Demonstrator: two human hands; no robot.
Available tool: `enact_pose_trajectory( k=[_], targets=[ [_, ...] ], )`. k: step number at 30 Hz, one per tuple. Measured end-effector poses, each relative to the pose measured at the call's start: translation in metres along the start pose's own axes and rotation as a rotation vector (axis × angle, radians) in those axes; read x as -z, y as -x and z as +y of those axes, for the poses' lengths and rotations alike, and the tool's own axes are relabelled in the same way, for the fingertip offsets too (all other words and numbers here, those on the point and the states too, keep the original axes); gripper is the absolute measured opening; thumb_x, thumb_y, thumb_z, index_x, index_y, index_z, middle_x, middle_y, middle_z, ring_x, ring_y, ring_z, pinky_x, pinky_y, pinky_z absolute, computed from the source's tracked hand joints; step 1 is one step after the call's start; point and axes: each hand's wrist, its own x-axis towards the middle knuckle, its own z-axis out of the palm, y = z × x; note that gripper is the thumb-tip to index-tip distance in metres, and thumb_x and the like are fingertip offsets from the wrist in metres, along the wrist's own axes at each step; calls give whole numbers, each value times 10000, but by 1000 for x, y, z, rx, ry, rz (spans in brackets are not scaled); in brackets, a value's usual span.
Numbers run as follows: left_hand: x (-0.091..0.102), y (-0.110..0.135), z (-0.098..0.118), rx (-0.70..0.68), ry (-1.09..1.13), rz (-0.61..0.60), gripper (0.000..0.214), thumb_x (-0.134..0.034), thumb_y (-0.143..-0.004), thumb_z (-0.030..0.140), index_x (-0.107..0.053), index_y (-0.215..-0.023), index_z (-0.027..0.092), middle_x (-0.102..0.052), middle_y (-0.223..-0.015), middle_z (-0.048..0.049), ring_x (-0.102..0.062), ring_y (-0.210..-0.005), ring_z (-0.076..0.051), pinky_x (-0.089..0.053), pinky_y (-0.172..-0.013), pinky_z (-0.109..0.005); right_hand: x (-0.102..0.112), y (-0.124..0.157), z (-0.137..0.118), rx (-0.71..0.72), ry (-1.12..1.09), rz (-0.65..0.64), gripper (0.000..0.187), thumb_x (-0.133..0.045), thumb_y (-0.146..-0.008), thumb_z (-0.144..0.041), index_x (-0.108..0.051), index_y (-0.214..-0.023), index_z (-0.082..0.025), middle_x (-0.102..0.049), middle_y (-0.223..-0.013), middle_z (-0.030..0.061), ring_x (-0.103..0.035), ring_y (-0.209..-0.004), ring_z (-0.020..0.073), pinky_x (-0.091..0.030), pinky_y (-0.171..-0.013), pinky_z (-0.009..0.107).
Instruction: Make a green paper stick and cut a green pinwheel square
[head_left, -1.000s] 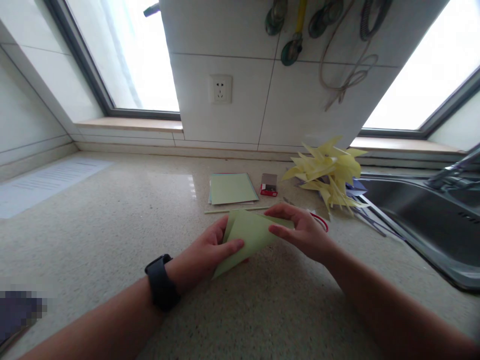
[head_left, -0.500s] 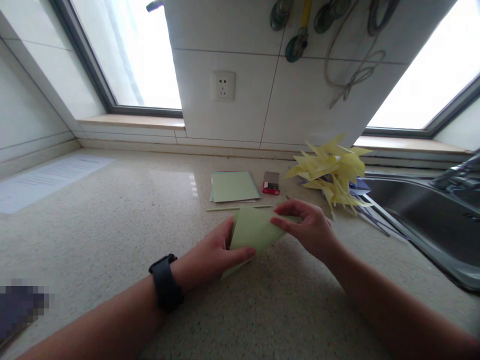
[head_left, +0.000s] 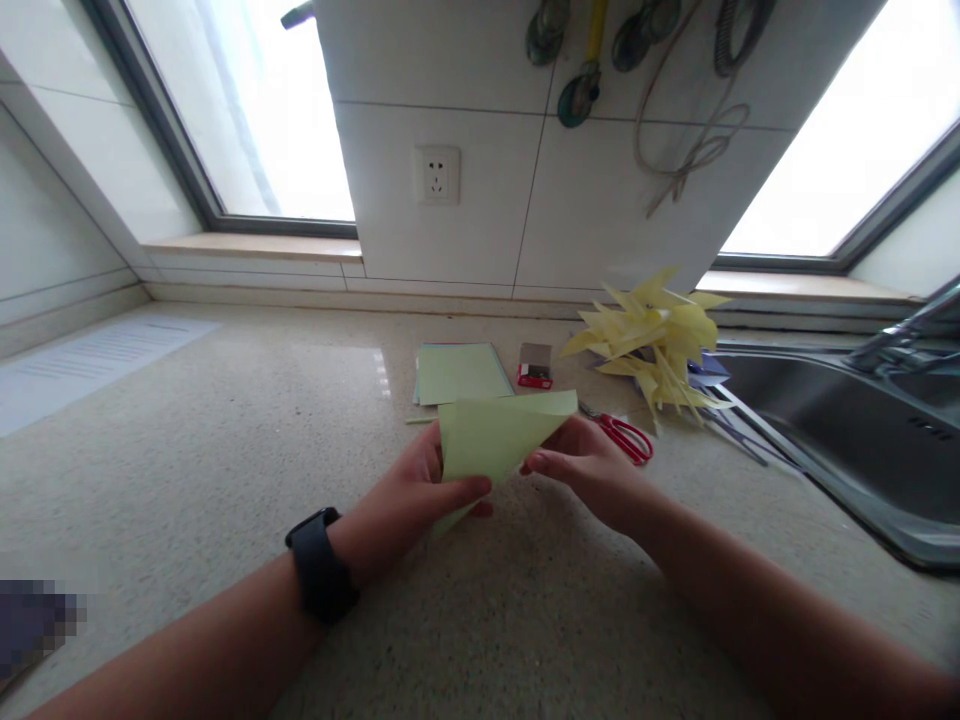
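- While the left hand [head_left: 420, 490] pinches a thin, pale green sheet of paper [head_left: 495, 425] at its lower left, thumb flat on the near face and fingers mostly behind, the sheet slants above the speckled, pale stone countertop [head_left: 262, 440], between the two hands.
- The right hand [head_left: 589, 462] is loosely curled by the sheet's right side, thumb and a fingertip close together below the sloping lower edge, other fingers partly hidden by the paper; whether it grips or merely touches the sheet, I cannot tell.
- A pale strip of the same paper shows under the left thumb, so it looks bent or folded; the step in hand seems to be turning or shaping it.
- As I judge it, the next move calls for a steady left pinch and a light right fingertip hold on a corner or edge, with no hard squeeze that could crease thin paper in the wrong place.
- Beyond the sheet lie a neat stack of pale green square papers [head_left: 461, 373] and a small red and grey box [head_left: 535, 367]; red-handled metal scissors [head_left: 632, 440] rest just beyond the right hand, near a bunch of pointed yellow paper shapes [head_left: 652, 340].
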Motion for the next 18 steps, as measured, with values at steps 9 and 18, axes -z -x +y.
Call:
enact_pose_trajectory(
  k=[9, 18],
  targets=[
    [-4, 4, -5, -39, -51, -53, 536, -742, -886, 325, -522, -1368, 246, -613, -1347, -133, -632, -1115, -291, -566, -802, -368, -7, 7, -4, 46, 29, 53, 358, -837, -750, -381, -745, -1056, -220, -781, -1019, 72, -732, -1005, 267, -591, -923, 435],
    [-2, 3, -9, -81, -115, -56, 499, -785, -856, 288, -594, -1312, 216, -688, -1267, -110, -642, -1160, -277, -517, -944, -387, -9, 8, -3, 10, 8, 82, 345, -867, -722, -330, -758, -1032, -223, -789, -999, 72, -744, -981, 278, -604, -915, 445]
  ],
)
